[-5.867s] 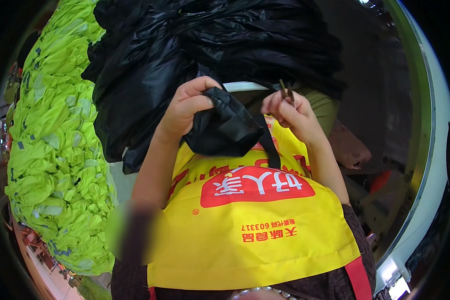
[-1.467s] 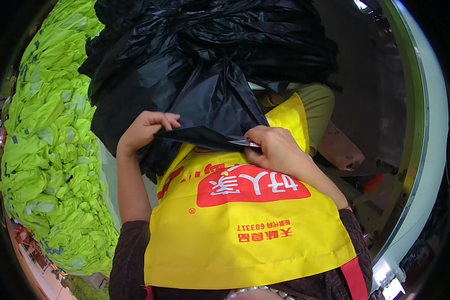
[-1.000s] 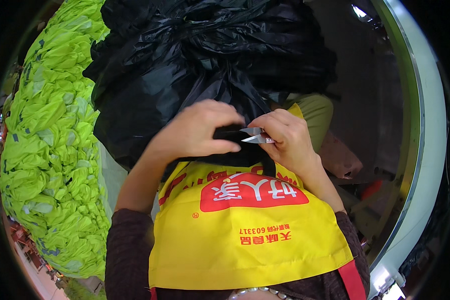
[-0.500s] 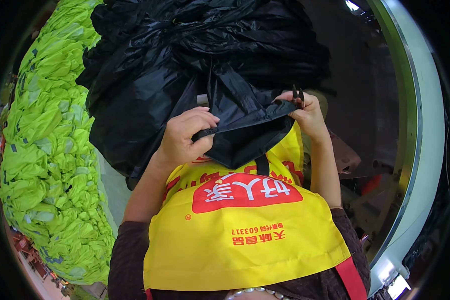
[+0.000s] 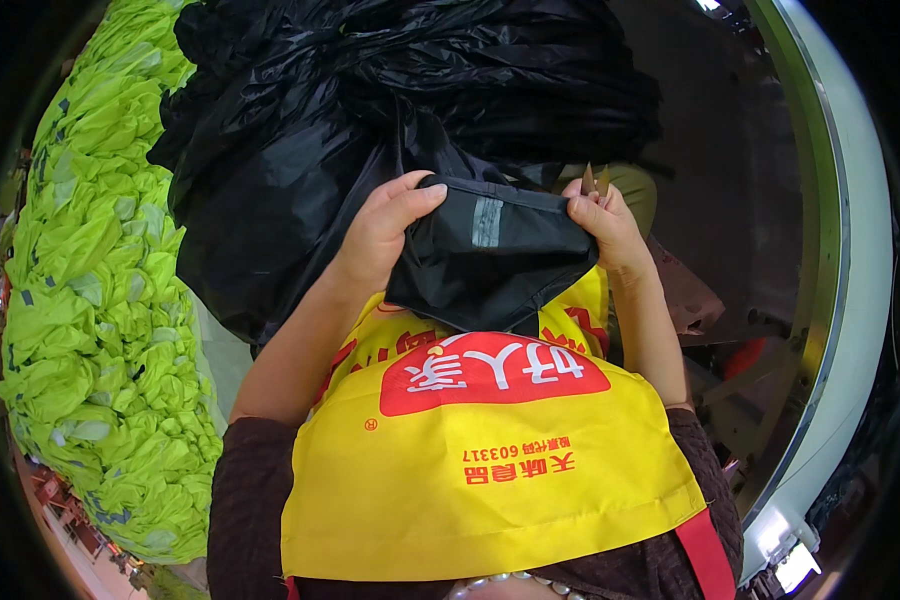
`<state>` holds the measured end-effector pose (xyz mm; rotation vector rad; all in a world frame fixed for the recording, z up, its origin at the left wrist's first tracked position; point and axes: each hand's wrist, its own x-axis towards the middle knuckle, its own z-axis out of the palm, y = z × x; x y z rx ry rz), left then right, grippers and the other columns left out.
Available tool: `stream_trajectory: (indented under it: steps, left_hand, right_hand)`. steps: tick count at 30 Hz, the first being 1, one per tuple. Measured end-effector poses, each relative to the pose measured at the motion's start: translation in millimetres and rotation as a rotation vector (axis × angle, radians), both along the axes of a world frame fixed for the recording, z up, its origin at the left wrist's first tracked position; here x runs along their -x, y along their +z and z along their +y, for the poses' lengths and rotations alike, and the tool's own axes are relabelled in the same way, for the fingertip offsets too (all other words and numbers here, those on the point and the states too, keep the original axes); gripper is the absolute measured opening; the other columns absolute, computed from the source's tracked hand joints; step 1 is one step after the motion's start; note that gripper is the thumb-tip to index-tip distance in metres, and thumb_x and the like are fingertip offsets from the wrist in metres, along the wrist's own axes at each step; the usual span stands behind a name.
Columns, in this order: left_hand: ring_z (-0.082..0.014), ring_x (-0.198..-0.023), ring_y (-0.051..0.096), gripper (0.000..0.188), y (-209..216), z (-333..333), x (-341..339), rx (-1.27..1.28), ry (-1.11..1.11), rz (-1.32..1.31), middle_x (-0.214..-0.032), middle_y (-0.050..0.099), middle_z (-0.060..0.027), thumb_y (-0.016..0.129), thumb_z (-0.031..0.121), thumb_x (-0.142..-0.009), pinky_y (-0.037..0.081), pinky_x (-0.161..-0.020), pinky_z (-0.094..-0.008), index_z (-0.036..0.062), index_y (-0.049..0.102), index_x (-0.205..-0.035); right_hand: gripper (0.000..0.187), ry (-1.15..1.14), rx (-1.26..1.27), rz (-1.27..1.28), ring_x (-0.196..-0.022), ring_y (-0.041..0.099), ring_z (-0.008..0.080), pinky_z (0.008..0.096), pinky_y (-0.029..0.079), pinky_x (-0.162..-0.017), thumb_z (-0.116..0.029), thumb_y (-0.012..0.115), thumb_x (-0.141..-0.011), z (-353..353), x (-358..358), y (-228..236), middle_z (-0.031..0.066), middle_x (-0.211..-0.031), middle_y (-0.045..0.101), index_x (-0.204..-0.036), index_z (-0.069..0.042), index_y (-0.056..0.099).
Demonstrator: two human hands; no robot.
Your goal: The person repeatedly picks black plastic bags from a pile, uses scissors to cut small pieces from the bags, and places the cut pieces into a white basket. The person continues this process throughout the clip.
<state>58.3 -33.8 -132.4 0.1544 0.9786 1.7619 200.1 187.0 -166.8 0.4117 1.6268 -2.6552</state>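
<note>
Between my hands a black fabric piece (image 5: 530, 222) is stretched by its seamed edge, with a pale grey strip (image 5: 487, 222) showing on it. My left hand (image 5: 385, 222) pinches one end of that edge between thumb and fingers. At the other end, my right hand (image 5: 610, 225) grips the cloth and also keeps a small pair of thread snips (image 5: 596, 182) tucked in its palm, blades pointing up. The stretched piece runs into a large heap of black shiny fabric (image 5: 270, 180) beyond my hands. Its lower part hangs in front of my yellow apron (image 5: 490, 470).
On the left lies a long pile of bright yellow-green garments (image 5: 100, 330) with grey strips. A curved pale table edge (image 5: 855, 230) runs down the right side. A brown metal part (image 5: 685, 290) sits beyond my right forearm.
The edge has been raised and turned, so the grey strip now faces me. My left hand has moved up and its grip has changed; the right has shifted slightly.
</note>
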Motion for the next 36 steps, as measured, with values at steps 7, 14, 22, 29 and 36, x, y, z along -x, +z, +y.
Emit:
stream_trajectory:
  steps: [7, 14, 22, 29, 36]
  left_hand:
    - [-0.0080, -0.077, 0.059, 0.021, -1.9, 3.1, -8.6, 0.166, -0.071, 0.091, -0.084, 0.064, -0.0026, 0.059, 0.022, -0.079, 0.045, -0.077, -0.0189, 0.0035, 0.062, -0.088]
    - [-0.0104, -0.077, 0.061, 0.026, 14.3, 8.8, -7.3, 0.263, -0.229, 0.008, -0.087, 0.065, -0.0056, 0.059, 0.019, -0.078, 0.047, -0.075, -0.0197, 0.0002, 0.062, -0.096]
    - [-0.0092, -0.075, 0.061, 0.022, 10.3, 9.1, -10.8, 0.202, -0.203, 0.004, -0.088, 0.065, -0.0045, 0.056, 0.017, -0.082, 0.047, -0.073, -0.0195, 0.0005, 0.062, -0.095]
    - [-0.0083, -0.077, 0.061, 0.021, 20.6, 9.0, -16.3, 0.271, -0.178, 0.122, -0.088, 0.065, -0.0043, 0.057, 0.017, -0.083, 0.047, -0.072, -0.0194, 0.0011, 0.062, -0.095]
    - [-0.0083, -0.077, 0.061, 0.023, 20.3, 5.2, -13.1, 0.264, -0.190, 0.095, -0.088, 0.065, -0.0044, 0.058, 0.019, -0.082, 0.047, -0.073, -0.0188, 0.0008, 0.063, -0.095]
  right_hand:
    - [0.016, 0.001, -0.011, 0.009, -0.065, 0.051, 0.0041, 0.0176, 0.042, -0.062, -0.021, 0.065, -0.080, -0.4, -3.1, -3.6, -0.0034, -0.072, 0.057, -0.085, -0.005, 0.061]
    - [0.017, -0.003, -0.509, -0.036, -0.071, 0.056, 0.0086, 0.0207, 0.046, -0.062, -0.018, 0.067, -0.078, -3.1, 1.4, 9.3, 0.0005, -0.075, 0.059, -0.085, -0.003, 0.063]
    - [0.027, -0.176, -1.095, 0.318, -0.071, 0.058, 0.0206, 0.0267, 0.046, -0.058, -0.014, 0.074, -0.067, -39.7, 4.4, 58.2, 0.0095, -0.081, 0.059, -0.092, -0.005, 0.065]
    - [0.016, -0.144, -1.155, 0.365, -0.068, 0.057, 0.0211, 0.0256, 0.044, -0.054, -0.008, 0.071, -0.068, -45.8, 13.8, 38.6, 0.0100, -0.078, 0.060, -0.081, -0.003, 0.064]
    - [0.012, -0.380, -0.682, -0.003, -0.066, 0.050, 0.0069, 0.0193, 0.038, -0.059, -0.014, 0.060, -0.083, -38.7, 11.7, 44.7, -0.0009, -0.072, 0.057, -0.084, -0.002, 0.059]
